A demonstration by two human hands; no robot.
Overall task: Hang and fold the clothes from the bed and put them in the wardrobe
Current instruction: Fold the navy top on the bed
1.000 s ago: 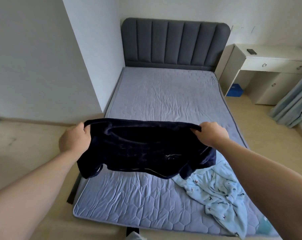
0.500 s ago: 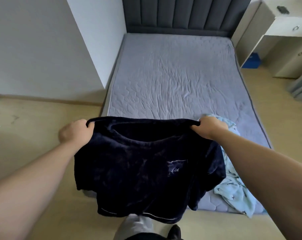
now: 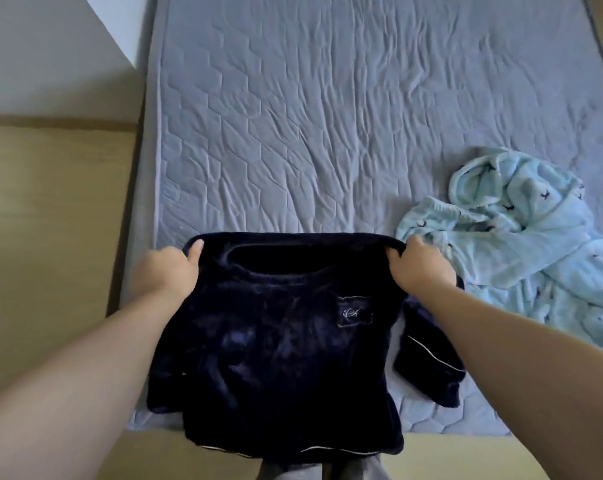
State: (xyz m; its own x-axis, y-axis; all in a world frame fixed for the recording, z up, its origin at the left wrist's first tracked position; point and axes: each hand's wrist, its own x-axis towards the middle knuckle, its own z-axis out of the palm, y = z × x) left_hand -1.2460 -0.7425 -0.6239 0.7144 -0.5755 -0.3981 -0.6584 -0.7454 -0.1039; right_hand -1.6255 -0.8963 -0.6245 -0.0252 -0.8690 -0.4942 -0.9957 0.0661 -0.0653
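A dark navy plush top (image 3: 276, 358) with white piping and a small chest pocket is spread front-up over the foot of the grey quilted bed (image 3: 310, 116). My left hand (image 3: 165, 271) grips its left shoulder and my right hand (image 3: 419, 265) grips its right shoulder. The hem hangs over the bed's near edge, and one sleeve lies folded on the mattress under my right forearm. A crumpled light-blue patterned garment (image 3: 521, 244) lies on the bed to the right of the navy top.
Wooden floor (image 3: 51, 220) runs along the bed's left side and in front of it. A white wall corner (image 3: 51, 46) stands at the upper left. My legs show below the hanging hem at the bottom edge.
The navy top has come down from hanging in the air onto the foot of the bed, both hands still gripping its shoulders. The camera has tilted down, so headboard and desk are out of view.
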